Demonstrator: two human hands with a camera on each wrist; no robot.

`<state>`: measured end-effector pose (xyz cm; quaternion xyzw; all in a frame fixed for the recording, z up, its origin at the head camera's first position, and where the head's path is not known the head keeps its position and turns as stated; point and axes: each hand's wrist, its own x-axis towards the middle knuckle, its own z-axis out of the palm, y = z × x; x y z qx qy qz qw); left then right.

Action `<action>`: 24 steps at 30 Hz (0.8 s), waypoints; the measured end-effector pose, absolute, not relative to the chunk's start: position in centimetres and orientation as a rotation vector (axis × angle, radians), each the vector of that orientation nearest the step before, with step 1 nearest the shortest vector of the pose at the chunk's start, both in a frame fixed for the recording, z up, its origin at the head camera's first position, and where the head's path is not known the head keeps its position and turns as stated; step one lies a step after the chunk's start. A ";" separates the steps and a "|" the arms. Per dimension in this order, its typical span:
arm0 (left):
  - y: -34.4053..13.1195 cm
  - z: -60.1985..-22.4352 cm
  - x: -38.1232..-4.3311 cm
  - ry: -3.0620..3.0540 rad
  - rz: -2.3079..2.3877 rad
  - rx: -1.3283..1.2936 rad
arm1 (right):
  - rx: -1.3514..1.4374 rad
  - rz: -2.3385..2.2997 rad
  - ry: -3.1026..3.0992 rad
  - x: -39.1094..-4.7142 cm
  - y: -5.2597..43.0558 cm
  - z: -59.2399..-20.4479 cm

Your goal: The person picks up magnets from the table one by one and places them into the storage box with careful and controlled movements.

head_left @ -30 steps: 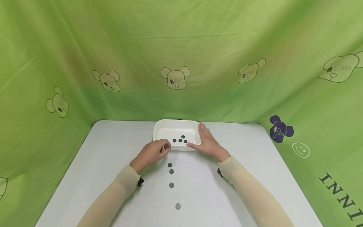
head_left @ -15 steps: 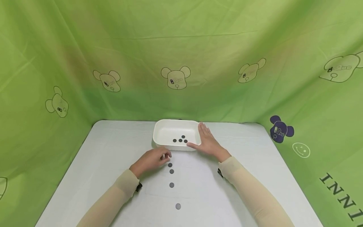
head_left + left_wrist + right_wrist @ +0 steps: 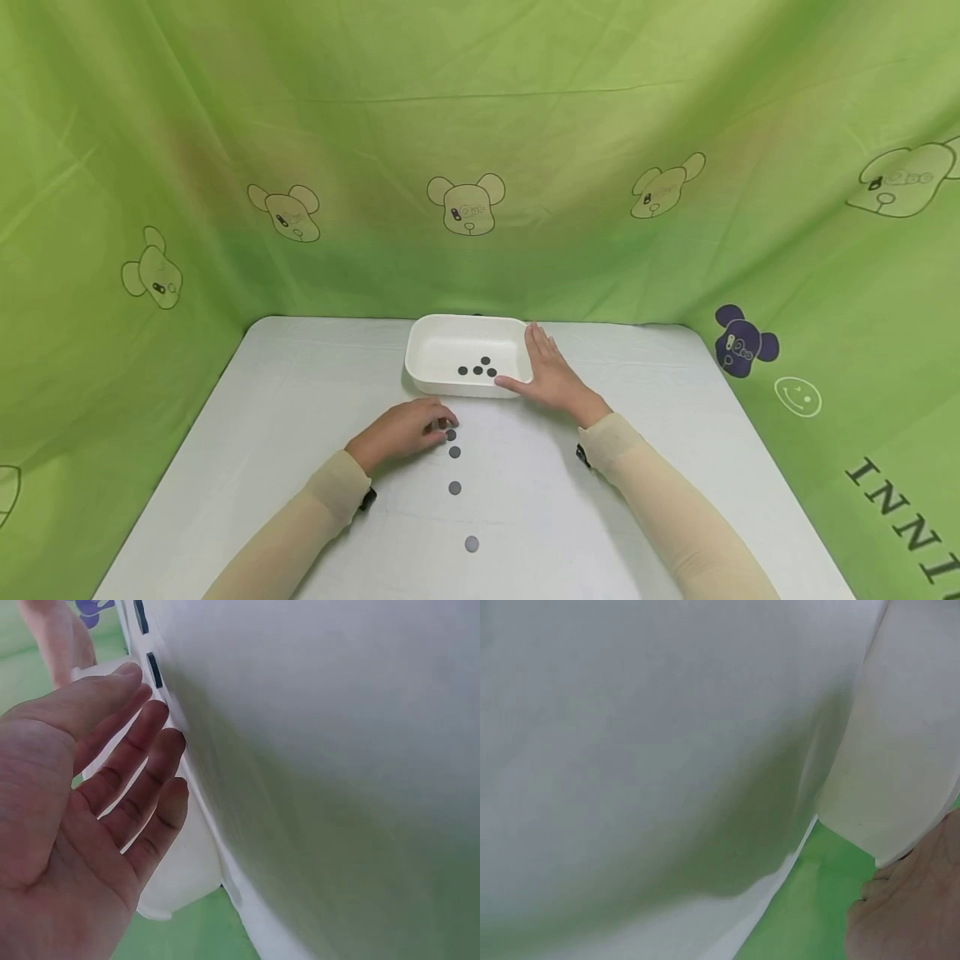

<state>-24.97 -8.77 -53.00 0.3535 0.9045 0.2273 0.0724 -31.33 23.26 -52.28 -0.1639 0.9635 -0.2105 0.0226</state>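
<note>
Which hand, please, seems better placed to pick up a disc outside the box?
Probably the left hand: it is close to the outside disc nearest the box, whose rim the right hand touches.

A makeshift booth: green cloth printed with bear heads encloses the white table left, far and right.

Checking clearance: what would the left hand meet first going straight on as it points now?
Likely the grey disc on the table nearest the white tray, right by the fingers of the left hand. Depth is unclear; they may be touching it.
</note>
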 end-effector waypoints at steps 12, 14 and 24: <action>-8.4 -53.6 -25.1 2.731 0.618 1.127 | -0.508 -0.671 2.978 -31.4 23.4 -52.5; -8.4 -53.7 -25.1 2.732 0.617 1.112 | -0.516 -0.683 2.979 -31.4 23.4 -52.5; -8.3 -53.6 -25.1 2.743 0.587 1.068 | -0.509 -0.677 2.976 -31.4 23.4 -52.6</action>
